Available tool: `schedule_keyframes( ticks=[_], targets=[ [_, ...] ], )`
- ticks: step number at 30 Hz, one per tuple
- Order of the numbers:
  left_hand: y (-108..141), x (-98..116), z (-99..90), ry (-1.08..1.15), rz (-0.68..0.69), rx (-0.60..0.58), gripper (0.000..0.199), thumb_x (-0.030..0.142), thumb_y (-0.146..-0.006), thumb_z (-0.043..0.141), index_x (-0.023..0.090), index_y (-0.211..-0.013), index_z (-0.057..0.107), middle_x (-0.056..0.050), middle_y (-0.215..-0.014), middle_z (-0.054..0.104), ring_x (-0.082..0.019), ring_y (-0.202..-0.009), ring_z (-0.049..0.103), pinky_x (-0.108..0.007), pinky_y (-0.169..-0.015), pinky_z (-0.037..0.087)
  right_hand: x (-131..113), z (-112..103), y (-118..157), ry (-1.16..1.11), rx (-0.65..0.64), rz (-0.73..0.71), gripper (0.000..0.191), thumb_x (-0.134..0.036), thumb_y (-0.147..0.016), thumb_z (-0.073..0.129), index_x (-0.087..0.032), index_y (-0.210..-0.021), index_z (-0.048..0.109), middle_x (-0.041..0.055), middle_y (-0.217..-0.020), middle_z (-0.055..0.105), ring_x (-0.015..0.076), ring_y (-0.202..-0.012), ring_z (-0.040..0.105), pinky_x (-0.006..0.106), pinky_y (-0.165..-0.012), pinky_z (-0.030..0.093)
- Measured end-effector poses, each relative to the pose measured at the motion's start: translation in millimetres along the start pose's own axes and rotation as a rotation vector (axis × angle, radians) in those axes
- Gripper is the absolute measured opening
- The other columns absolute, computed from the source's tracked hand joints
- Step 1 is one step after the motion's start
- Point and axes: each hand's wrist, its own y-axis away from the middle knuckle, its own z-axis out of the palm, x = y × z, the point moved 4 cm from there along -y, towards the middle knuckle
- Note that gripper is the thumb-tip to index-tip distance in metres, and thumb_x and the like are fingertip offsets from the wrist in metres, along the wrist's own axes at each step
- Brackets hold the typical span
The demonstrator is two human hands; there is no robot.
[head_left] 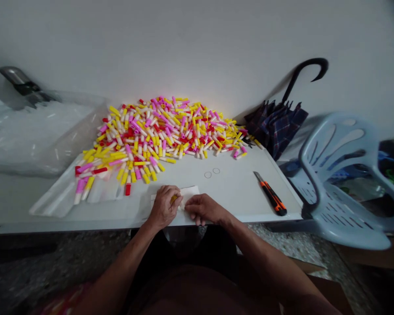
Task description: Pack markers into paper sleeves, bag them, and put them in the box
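One piece seems to be in hand at the lower centre of the frame, and nearly everything else lies loose. The left grip is closed around a yellow-ended tube, just above a small white paper near the front edge of the worktop. The right grip has its thumb and fingertips drawn in close to the tube's pale end; whether they pinch it, I cannot tell, as the part is too small.

A big heap of tubes, white with yellow, pink or red ends, fills the upper centre of the frame. At centre left, some tubes lie on a flat clear plastic sheet. Nothing shows whether these or the heap are finished or waiting, so the count done and left cannot be judged; only the tube in hand looks partway through. No neatly ordered row or stack of tubes shows. Two drawn circles lie on the worktop right of centre, no tube on them. A cutter knife lies apart from both hands at the right, its blade showing.
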Motion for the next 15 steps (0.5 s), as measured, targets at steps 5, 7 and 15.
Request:
schedule_keyframes(
  ticks=[5, 7, 15],
  targets=[
    [-5.4, 5.2, -3.4, -0.074, 0.006, -0.121, 0.013, 0.025, -0.092, 0.069, 0.022, -0.105, 0.069, -0.006, -0.115, 0.068, -0.027, -0.108, 0.059, -0.043, -0.097, 0.046, -3.4, 7.9, -3.9, 0.087, 0.142, -0.049, 0.013, -0.025, -0.093, 0.067, -0.017, -0.083, 0.066, -0.0039, -0.058, 0.06, 0.0095, -0.041, 0.058, 0.018, -0.037, 0.039],
    [-8.2, 5.9, -3.7, -0.08, -0.021, -0.138, 0.004, 0.021, -0.089, 0.07, 0.022, -0.093, 0.069, -0.006, -0.112, 0.069, -0.027, -0.107, 0.06, -0.043, -0.096, 0.046, -2.6, 8.4, -1.4, 0.086, 0.153, -0.049, 0.012, -0.025, -0.093, 0.066, -0.017, -0.085, 0.068, -0.0033, -0.06, 0.061, 0.0096, -0.041, 0.058, 0.018, -0.037, 0.039],
    [3.4, 8.4, 2.9, -0.05, 0.003, 0.029, 0.012, 0.021, -0.1, 0.059, 0.023, -0.091, 0.067, -0.003, -0.093, 0.071, -0.024, -0.099, 0.061, -0.042, -0.093, 0.046, -34.1, -68.1, -13.6, 0.364, 0.426, -0.168, 0.032, -0.043, -0.097, 0.06, -0.015, -0.086, 0.072, 0.0006, -0.06, 0.064, 0.0132, -0.048, 0.06, 0.022, -0.048, 0.048]
  ],
)
